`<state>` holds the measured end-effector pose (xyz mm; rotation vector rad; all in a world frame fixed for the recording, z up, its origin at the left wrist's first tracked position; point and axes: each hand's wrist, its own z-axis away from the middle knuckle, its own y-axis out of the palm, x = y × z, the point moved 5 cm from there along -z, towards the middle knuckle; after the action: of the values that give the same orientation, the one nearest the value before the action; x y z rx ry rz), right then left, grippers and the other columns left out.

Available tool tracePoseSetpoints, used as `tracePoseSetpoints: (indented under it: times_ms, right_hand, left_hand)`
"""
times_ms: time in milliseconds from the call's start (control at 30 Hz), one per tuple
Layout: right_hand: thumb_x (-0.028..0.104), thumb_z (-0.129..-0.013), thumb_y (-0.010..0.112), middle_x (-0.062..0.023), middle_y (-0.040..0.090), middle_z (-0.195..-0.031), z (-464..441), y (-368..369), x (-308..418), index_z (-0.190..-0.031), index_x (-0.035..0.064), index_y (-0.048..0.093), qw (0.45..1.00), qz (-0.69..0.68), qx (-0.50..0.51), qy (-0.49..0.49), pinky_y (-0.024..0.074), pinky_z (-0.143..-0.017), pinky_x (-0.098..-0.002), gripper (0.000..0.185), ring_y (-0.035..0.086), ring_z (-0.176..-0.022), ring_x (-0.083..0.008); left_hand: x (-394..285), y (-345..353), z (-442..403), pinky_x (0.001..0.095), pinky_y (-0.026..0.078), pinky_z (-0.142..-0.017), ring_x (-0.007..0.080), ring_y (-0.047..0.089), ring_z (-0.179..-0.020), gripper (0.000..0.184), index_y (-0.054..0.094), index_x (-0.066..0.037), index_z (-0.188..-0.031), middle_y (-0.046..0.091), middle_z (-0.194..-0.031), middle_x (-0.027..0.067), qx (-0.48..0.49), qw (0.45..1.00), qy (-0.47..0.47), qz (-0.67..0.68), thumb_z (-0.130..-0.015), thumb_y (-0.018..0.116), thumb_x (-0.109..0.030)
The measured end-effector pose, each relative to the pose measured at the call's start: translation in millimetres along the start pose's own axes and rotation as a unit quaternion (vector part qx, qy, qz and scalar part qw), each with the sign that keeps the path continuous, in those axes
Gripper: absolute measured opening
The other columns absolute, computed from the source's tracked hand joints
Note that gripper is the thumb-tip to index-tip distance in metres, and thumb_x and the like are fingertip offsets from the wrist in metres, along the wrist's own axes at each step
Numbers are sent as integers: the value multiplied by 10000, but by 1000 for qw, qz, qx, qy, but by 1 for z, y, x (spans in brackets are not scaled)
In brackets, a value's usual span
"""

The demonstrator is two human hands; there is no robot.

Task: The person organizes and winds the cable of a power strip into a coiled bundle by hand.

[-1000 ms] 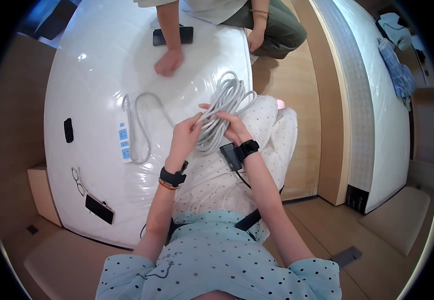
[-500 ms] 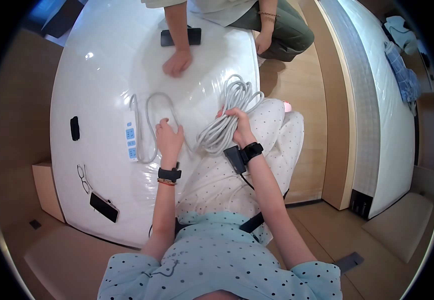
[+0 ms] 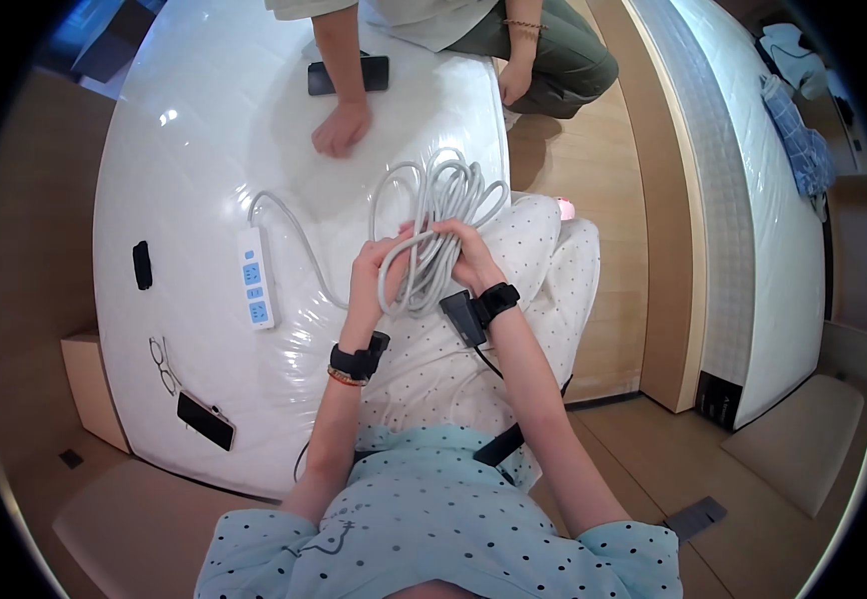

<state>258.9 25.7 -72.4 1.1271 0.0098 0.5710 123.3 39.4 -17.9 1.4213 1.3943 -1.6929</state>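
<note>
Left hand (image 3: 371,268) and right hand (image 3: 473,258) hold coiled cable (image 3: 437,262) near mattress edge (image 3: 499,120), wide gap from power strip (image 3: 256,281)

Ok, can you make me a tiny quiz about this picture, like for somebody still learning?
1. True or false: the bare left hand and bare right hand both touch the coiled, round grey cable.
2. Fill in: the socket panels on the long white rectangular power strip are coloured ____.
3. Which lies nearest the thin-framed eyeglasses? A) the power strip B) the dark-screened, light-edged rectangular phone C) the cable

Key: 1. True. 2. Blue. 3. B.
</note>
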Motion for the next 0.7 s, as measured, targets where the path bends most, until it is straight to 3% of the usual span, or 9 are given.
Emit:
tracePoseSetpoints:
  times_ms: [67, 167, 267, 367, 467, 500, 600, 700]
  right_hand:
    - [73, -758, 558, -156, 592, -1044, 3, 6, 1, -1121, -84, 501, 1000, -6, 24, -2, 464, -868, -331, 399, 596, -924, -237]
    - [57, -756, 548, -156, 580, -1068, 2, -3, 0, -1125, -84, 498, 999, 28, 31, -18, 466, -866, -323, 398, 593, -942, -233]
    - [47, -753, 543, -154, 590, -1040, 0, -8, 0, -1113, -87, 498, 998, 49, 25, -38, 465, -869, -325, 387, 590, -941, -235]
    - [58, -752, 545, -155, 597, -1015, 0, -17, 1, -1086, -98, 508, 997, 50, -16, -59, 457, -880, -331, 370, 587, -936, -243]
    - [48, -750, 554, -141, 611, -966, 0, -23, -2, -1035, -80, 535, 998, 20, -31, -43, 474, -840, -329, 313, 600, -880, -235]
    - [38, -749, 558, -135, 613, -963, 0, -24, -3, -1035, -69, 534, 999, 5, -26, -36, 487, -815, -331, 307, 605, -856, -231]
    - [28, -750, 571, -123, 621, -933, -3, -28, -6, -1024, -58, 543, 1000, -9, 1, -20, 500, -787, -327, 288, 612, -830, -222]
    - [49, -753, 584, -128, 623, -909, -4, -31, -4, -1014, -63, 553, 999, 41, -18, -19, 486, -805, -320, 286, 609, -841, -218]
  left_hand:
    - [-7, 3, -1, 242, 436, -694, 134, 527, -811, 328, 658, -103, -1064, 587, -869, 62, 17, 989, 71, -129, -751, 633, -7]
    - [-4, 2, -1, 248, 429, -725, 161, 505, -868, 350, 679, -140, -1031, 565, -923, 67, 12, 997, 9, -78, -717, 641, 9]
    - [-1, -5, 0, 250, 435, -727, 152, 518, -861, 304, 662, -106, -1040, 561, -998, 65, 12, 1000, 12, 0, -756, 615, -7]
    - [35, -27, 5, 271, 462, -739, 166, 569, -841, 261, 616, -50, -1058, 583, -955, 90, -147, 981, -120, 29, -800, 611, -88]
    - [74, -23, 6, 283, 468, -754, 151, 585, -854, 279, 551, -11, -1108, 606, -961, 110, -86, 982, -165, 38, -851, 564, -117]
    - [78, -18, 6, 267, 478, -707, 137, 602, -812, 311, 523, 14, -1133, 633, -895, 107, -30, 979, -198, 36, -858, 565, -126]
    - [79, -19, 8, 231, 468, -630, 116, 596, -734, 279, 558, 34, -1089, 631, -802, 80, 9, 945, -296, 140, -857, 570, -121]
    - [62, -42, 2, 215, 451, -610, 76, 568, -676, 271, 591, 20, -1091, 632, -755, 58, -99, 961, -226, 126, -864, 567, -127]
